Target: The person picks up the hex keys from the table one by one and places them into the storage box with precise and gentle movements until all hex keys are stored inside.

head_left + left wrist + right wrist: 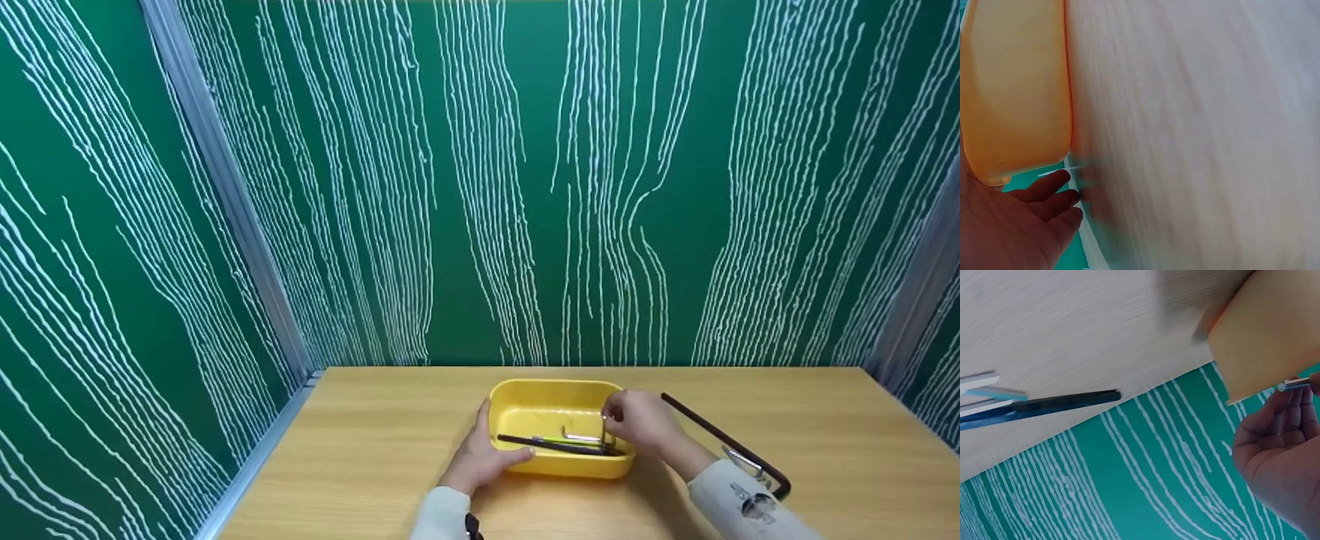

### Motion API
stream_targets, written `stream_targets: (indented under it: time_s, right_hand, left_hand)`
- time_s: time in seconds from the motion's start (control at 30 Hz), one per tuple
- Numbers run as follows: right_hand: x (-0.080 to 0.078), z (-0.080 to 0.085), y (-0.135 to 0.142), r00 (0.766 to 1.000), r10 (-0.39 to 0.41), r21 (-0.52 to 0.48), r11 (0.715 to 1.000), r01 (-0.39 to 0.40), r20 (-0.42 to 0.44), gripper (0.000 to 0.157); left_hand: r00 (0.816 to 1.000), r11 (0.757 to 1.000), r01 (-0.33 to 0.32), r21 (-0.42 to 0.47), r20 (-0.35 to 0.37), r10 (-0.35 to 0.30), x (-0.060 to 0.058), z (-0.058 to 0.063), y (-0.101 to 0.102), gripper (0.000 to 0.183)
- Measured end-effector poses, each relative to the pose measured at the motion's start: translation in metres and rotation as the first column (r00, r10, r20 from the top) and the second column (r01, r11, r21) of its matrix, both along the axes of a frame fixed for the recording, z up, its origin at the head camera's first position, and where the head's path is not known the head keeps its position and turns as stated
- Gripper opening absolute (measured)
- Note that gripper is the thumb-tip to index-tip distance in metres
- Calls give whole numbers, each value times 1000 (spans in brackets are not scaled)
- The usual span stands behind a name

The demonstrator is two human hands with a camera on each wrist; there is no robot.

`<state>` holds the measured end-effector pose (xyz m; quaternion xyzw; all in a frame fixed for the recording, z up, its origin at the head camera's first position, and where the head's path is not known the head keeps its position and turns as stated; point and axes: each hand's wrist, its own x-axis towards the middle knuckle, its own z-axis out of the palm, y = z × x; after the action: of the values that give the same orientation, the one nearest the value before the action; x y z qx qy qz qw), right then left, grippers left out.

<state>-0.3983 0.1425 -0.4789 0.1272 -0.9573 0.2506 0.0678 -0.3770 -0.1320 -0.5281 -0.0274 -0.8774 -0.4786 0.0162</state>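
A yellow plastic bin (564, 466) sits on the table with several L-shaped hex keys inside. They include a long black hex key (525, 442) and a silver hex key (581, 437). My left hand (477, 459) holds the bin's left end, thumb over the near rim; in the left wrist view three fingers reach out beside the bin's end. Over the right end, my right hand (651, 424) pinches a silver hex key (1296, 385) between thumb and fingertips. Its lower part in the bin is hard to make out.
On the wooden table (360, 450), right of the bin, lies a large black hex key (724, 437), with smaller silver hex keys (742, 459) beside it, partly behind my right sleeve. A green wall (480, 300) with white wavy lines stands at the table's back edge.
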Motion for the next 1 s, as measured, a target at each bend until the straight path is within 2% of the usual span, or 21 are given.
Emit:
stream_targets:
  time_s: [0.2,0.47,0.8,1.0]
  right_hand:
    - [0,-5,-9,999,-14,-48,999,16,46,9]
    - [-4,-8,-15,998,-9,-36,999,11,63,10]
    - [-6,-11,-20,1000,20,-30,999,-20,-11,9]
    - [-6,-16,-23,1000,13,-65,998,-11,29,11]
  left_hand:
    - [1000,1000,-15,7,16,15,1,0,1,119]
    - [1000,1000,-18,-7,-2,18,2,2,0,120]
    - [1000,1000,-17,16,-1,17,0,0,0,118]
    - [1000,1000,-15,14,22,15,1,1,1,119]
